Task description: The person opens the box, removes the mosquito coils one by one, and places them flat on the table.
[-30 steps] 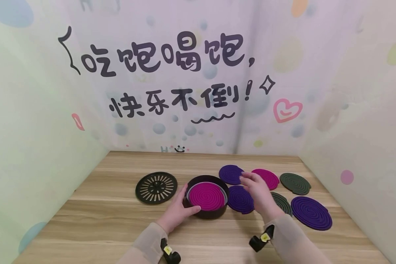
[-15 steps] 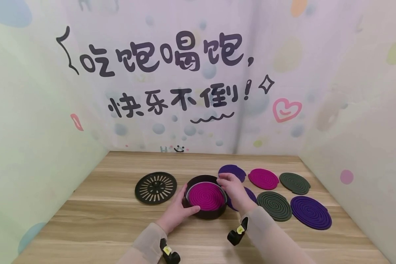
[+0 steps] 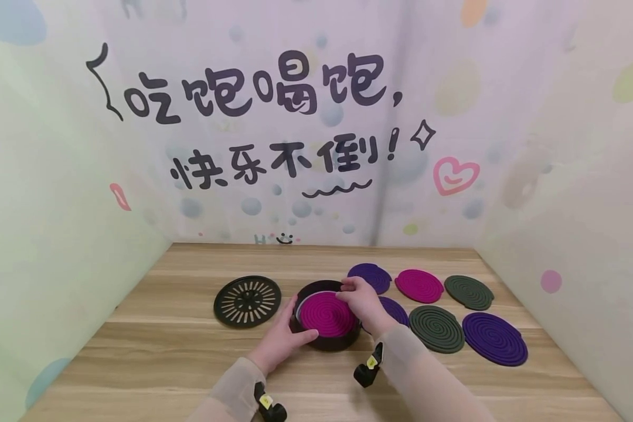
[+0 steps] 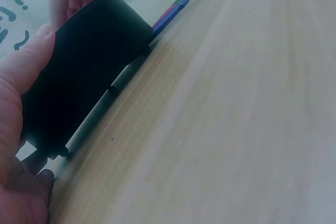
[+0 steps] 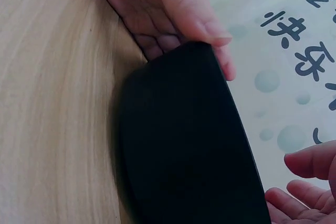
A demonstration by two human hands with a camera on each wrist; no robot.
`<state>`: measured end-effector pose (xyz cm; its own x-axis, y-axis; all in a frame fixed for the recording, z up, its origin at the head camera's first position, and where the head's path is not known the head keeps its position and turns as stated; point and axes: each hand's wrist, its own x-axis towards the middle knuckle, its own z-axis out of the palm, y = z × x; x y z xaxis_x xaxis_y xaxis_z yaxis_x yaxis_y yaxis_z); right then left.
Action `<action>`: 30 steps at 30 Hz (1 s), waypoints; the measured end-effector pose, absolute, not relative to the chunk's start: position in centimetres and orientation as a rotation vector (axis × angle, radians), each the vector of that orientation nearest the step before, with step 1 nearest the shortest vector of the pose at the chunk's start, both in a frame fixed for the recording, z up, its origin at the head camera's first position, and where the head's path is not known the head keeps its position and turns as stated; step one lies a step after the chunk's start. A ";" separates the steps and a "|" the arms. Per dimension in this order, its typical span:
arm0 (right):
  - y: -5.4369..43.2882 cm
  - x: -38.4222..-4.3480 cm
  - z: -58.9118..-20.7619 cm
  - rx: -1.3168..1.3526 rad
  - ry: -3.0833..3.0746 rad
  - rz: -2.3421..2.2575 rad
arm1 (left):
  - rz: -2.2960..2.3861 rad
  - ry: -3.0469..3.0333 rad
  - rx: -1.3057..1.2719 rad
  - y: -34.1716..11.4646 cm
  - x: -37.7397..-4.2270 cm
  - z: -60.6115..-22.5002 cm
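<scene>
A black round mosquito coil holder (image 3: 334, 343) stands on the table with a magenta mosquito coil (image 3: 324, 316) lying flat inside. My left hand (image 3: 278, 343) grips the holder's left side, thumb near its front rim and fingers round the far side. In the right wrist view that same thumb presses by the rim. My right hand (image 3: 368, 305) hovers at the holder's right rim, fingertips over the coil's edge. Its thumb and fingers stand apart with a gap between them in the right wrist view. The holder's dark wall (image 4: 92, 66) fills much of the left wrist view.
Left of the holder lies a black slotted lid (image 3: 248, 301). On the right are purple coils (image 3: 494, 339), a second magenta coil (image 3: 419, 286) and dark green coils (image 3: 436, 329), flat on the wooden table (image 3: 163, 357). Printed curtain walls enclose the back and sides.
My right hand has come left from above the purple coils to the holder's right rim, uncovering the near green coil. My left hand keeps its grip on the holder.
</scene>
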<state>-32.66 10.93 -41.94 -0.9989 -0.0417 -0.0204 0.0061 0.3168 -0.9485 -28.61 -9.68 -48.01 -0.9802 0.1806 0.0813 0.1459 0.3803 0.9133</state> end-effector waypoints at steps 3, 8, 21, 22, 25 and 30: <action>10.8 -32.8 -42.0 -0.030 2.532 -1.778 | 1.692 2.592 0.296 -9.7 -28.5 -47.9; 10.6 -33.0 -42.1 -0.024 2.556 -1.722 | 1.685 2.602 0.304 -9.7 -28.5 -47.8; 9.9 -33.1 -41.8 -0.009 2.650 -1.526 | 1.678 2.616 0.306 -9.6 -28.5 -47.7; 9.9 -33.1 -41.7 -0.010 2.659 -1.514 | 1.674 2.618 0.306 -9.6 -28.5 -47.7; 9.7 -33.0 -41.6 -0.011 2.677 -1.491 | 1.673 2.618 0.308 -9.7 -28.5 -47.8; 9.6 -33.0 -41.7 0.005 2.685 -1.469 | 1.674 2.605 0.298 -9.7 -28.5 -47.8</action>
